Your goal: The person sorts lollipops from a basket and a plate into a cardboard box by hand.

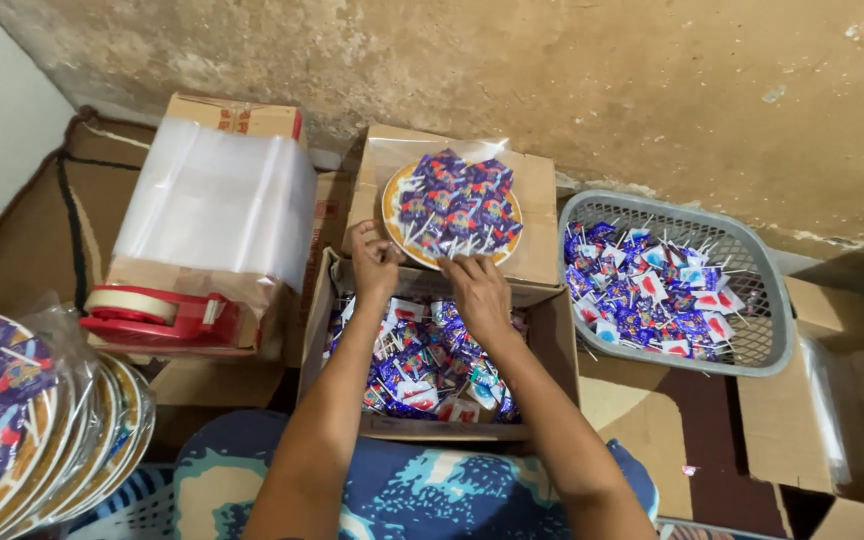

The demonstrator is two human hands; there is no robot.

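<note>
Head view: we see the left hand [374,262] and right hand [479,290] both at the near edge of a round cardboard disc [451,208] piled with blue-wrapped lollipops [457,200], the disc lying on a closed brown box [532,200]. Left fingers look curled at the rim; right fingers bent down just beside it. We cannot tell if either actually pinches a stick. Below the hands sits an open carton of loose lollipops [422,375]. A grey plastic basket [767,300] holds more on the right. Red tape dispenser [157,315] on the left, under a stack of clear bags [217,200].

Risk, as we judge it: the pile is loose, so a nudge at the rim could tip the disc and spill lollipops into the carton.

Fingertips are hidden by the knuckles. Finished bagged discs [22,420] at lower left are cut off.
</note>
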